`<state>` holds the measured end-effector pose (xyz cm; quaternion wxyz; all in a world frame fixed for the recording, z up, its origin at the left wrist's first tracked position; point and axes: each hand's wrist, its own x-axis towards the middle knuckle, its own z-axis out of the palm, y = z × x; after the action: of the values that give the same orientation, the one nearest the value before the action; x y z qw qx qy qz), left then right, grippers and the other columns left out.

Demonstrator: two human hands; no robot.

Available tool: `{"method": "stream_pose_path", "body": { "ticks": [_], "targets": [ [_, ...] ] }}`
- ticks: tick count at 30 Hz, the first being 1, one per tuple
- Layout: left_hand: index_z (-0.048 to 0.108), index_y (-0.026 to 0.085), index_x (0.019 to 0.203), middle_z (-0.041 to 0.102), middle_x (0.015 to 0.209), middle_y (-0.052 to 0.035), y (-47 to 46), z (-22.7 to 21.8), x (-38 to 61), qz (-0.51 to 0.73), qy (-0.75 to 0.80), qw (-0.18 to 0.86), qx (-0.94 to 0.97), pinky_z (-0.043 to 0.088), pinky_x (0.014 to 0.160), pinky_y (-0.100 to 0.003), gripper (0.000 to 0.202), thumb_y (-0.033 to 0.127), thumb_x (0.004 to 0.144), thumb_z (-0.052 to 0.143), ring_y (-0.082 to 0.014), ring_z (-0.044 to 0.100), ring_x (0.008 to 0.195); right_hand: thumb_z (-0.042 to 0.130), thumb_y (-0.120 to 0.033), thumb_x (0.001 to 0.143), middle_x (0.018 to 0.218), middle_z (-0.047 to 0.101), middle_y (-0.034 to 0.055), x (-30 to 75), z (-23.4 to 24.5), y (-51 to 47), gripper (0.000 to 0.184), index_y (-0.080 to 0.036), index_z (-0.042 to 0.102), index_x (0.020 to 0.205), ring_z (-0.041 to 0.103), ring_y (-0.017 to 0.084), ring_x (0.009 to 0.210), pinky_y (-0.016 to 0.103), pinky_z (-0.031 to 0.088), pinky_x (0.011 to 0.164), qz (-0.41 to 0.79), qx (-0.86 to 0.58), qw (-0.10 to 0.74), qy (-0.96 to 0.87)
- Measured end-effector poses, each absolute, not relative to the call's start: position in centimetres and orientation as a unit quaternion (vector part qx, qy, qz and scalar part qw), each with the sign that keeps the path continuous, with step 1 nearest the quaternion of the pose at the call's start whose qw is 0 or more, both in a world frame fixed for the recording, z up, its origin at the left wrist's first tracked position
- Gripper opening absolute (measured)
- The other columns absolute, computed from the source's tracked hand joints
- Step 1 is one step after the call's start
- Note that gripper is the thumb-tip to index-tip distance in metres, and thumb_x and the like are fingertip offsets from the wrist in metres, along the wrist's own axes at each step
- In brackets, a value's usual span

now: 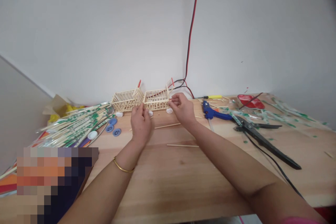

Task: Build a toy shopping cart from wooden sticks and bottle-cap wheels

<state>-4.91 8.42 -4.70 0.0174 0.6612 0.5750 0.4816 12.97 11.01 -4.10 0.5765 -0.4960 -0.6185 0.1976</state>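
Observation:
Near the wall stand two small carts built of thin wooden sticks, with white bottle caps as wheels. My left hand [141, 122] is closed on the near left corner of the right-hand stick cart [157, 102]. At this cart's right end, the fingertips of my right hand [182, 107] pinch its frame. The left-hand stick cart [124, 100] sits close beside it, near my left fingers. A white bottle cap [169, 111] shows under the right cart's near right corner. Both carts have a raised stick piece with a red tip.
Wrapped wooden skewers [81, 122] and blue bottle caps [117, 132] lie at left. To the right are a blue glue gun [215, 112], black-handled cutters [267, 141], a yellow-handled tool [214, 97] and plastic wrappers [286, 115]. A loose stick [182, 145] lies in front.

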Motion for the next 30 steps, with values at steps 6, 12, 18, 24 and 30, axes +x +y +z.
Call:
{"method": "stream_pose_path", "body": {
  "ticks": [6,12,18,24,30],
  "targets": [
    [0.062,0.016,0.109,0.059,0.09,-0.008,8.63,-4.86,-5.1,0.503,0.571,0.058,0.646,0.046,0.082,-0.034,0.028,0.023,0.087,0.047,-0.0206,0.056,0.086,0.062,-0.03,0.077,0.086,0.069,0.0024,12.98,-4.13,10.99,0.019,-0.022,0.052,0.091,0.068,0.017,0.078,0.031,0.053,0.072,0.191,-0.493,0.578,-0.621],
    [0.063,0.017,0.109,0.06,0.09,-0.0067,8.83,-5.16,-5.2,0.52,0.574,0.085,0.626,0.047,0.079,-0.033,0.029,0.026,0.085,0.049,-0.0193,0.057,0.085,0.061,-0.032,0.077,0.086,0.069,0.0026,12.89,-4.05,10.96,0.019,-0.022,0.053,0.091,0.067,0.016,0.075,0.032,0.053,0.071,0.188,-0.494,0.577,-0.623],
    [0.063,0.018,0.106,0.06,0.088,-0.0056,8.73,-5.14,-5.09,0.524,0.582,0.086,0.616,0.047,0.078,-0.033,0.027,0.026,0.084,0.05,-0.0188,0.056,0.082,0.062,-0.032,0.076,0.086,0.069,0.0025,13.0,-4.08,11.0,0.019,-0.023,0.053,0.09,0.068,0.017,0.076,0.032,0.053,0.072,0.187,-0.497,0.573,-0.625],
    [0.062,0.017,0.111,0.06,0.087,-0.0056,8.96,-5.34,-5.17,0.523,0.588,0.113,0.607,0.047,0.077,-0.034,0.031,0.026,0.083,0.052,-0.0193,0.057,0.081,0.062,-0.03,0.077,0.085,0.068,0.0022,13.16,-4.21,11.0,0.018,-0.022,0.054,0.091,0.068,0.017,0.077,0.031,0.053,0.072,0.182,-0.489,0.57,-0.634],
    [0.063,0.017,0.109,0.061,0.086,-0.0059,9.13,-5.32,-5.4,0.513,0.584,0.107,0.62,0.047,0.077,-0.035,0.03,0.025,0.083,0.052,-0.0199,0.057,0.081,0.062,-0.029,0.077,0.085,0.069,0.0027,13.17,-4.19,11.02,0.018,-0.021,0.053,0.091,0.068,0.017,0.08,0.031,0.053,0.072,0.185,-0.489,0.57,-0.634]
  ]
}}
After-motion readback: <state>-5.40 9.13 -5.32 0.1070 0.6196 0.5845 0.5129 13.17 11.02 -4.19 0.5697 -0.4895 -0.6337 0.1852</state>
